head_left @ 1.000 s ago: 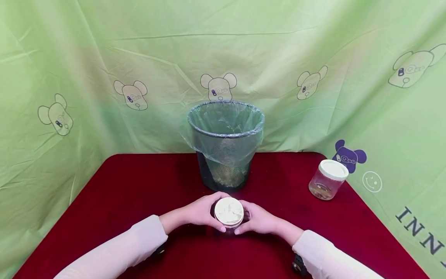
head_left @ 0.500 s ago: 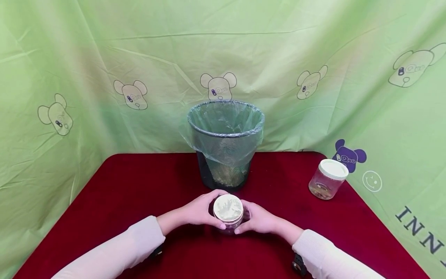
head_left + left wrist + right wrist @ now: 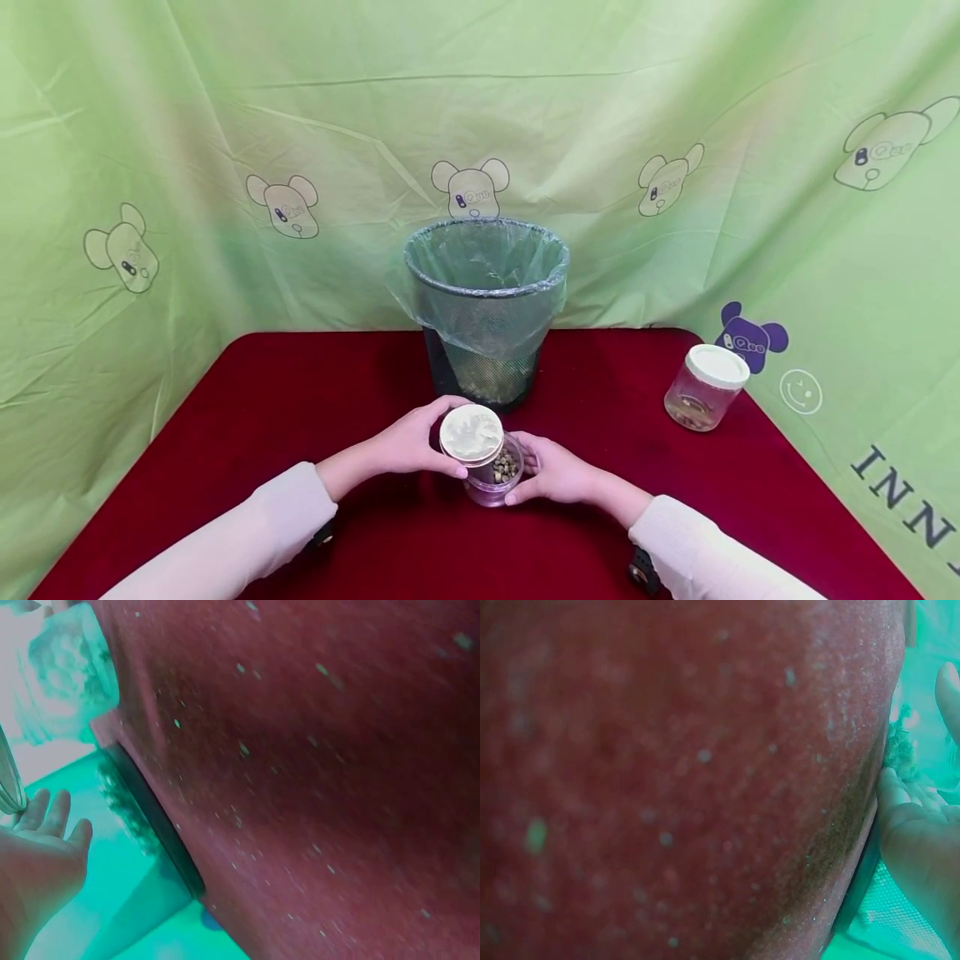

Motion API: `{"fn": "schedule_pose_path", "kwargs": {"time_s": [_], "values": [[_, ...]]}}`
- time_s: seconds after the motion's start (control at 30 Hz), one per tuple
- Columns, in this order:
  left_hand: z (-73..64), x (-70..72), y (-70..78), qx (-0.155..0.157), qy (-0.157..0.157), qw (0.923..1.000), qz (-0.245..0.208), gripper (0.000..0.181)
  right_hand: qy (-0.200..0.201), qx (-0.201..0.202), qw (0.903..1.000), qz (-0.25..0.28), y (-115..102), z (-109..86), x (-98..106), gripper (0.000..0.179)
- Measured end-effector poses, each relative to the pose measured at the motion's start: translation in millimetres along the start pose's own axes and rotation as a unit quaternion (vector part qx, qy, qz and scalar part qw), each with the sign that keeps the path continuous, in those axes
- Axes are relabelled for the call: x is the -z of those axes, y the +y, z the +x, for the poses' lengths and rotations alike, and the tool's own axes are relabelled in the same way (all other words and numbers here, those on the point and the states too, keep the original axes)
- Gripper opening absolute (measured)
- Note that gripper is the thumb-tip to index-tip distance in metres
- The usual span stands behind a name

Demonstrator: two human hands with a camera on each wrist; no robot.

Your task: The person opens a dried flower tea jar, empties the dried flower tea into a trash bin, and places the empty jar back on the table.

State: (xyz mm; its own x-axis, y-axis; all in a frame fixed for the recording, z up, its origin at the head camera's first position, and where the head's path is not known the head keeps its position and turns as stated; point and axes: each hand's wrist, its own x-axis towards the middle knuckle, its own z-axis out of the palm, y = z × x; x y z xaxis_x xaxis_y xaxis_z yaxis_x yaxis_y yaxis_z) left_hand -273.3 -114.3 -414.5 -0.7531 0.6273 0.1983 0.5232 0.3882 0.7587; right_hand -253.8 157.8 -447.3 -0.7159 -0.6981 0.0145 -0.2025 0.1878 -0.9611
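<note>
In the head view my left hand (image 3: pixel 408 437) holds a round whitish lid (image 3: pixel 471 433) by its rim, above and left of a clear jar (image 3: pixel 491 495). The lid overlaps part of the jar's open mouth. Small brownish dried pieces (image 3: pixel 504 467) show inside. My right hand (image 3: pixel 558 471) grips the jar's right side, thumb in front and fingers behind. In the left wrist view, the lid's edge (image 3: pixel 10 784) meets my fingertips, and the jar (image 3: pixel 67 660) appears apart from it. The right wrist view shows my right hand (image 3: pixel 922 840) beside the jar's contents (image 3: pixel 900 746).
A black mesh waste bin (image 3: pixel 491 333) with a translucent liner stands behind the hands. A second clear jar (image 3: pixel 699 400) with a white lid sits at the right edge of the red tabletop (image 3: pixel 315 375). A green printed curtain (image 3: pixel 337 108) surrounds the table.
The lid has come off the jar and moved left with my left hand, uncovering the dried pieces. My right hand stays in place on the jar.
</note>
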Motion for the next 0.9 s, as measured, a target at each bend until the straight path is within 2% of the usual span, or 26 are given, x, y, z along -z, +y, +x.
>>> {"fn": "schedule_pose_path", "kwargs": {"time_s": [0.17,0.37,0.67,0.9], "values": [[-6.5,10.2,-8.7,0.007,0.024,0.9997,0.001,0.083,0.001,0.008,0.9999,-0.009,-1,-0.1,0,0.076],[-11.0,20.7,-18.7,0.033,0.042,0.9983,0.021,0.084,0.005,0.013,0.9996,-0.023,-1,-1.3,0,0.076],[-14.9,30.5,-31.9,0.061,0.036,0.9962,0.051,0.081,0.010,0.001,0.9998,-0.019,-2,-1.6,-1,0.075],[-15.1,35.7,-44.5,0.072,0.037,0.9939,0.074,0.080,0.012,0.000,0.9997,-0.023,-2,-1.5,-1,0.075]]}}
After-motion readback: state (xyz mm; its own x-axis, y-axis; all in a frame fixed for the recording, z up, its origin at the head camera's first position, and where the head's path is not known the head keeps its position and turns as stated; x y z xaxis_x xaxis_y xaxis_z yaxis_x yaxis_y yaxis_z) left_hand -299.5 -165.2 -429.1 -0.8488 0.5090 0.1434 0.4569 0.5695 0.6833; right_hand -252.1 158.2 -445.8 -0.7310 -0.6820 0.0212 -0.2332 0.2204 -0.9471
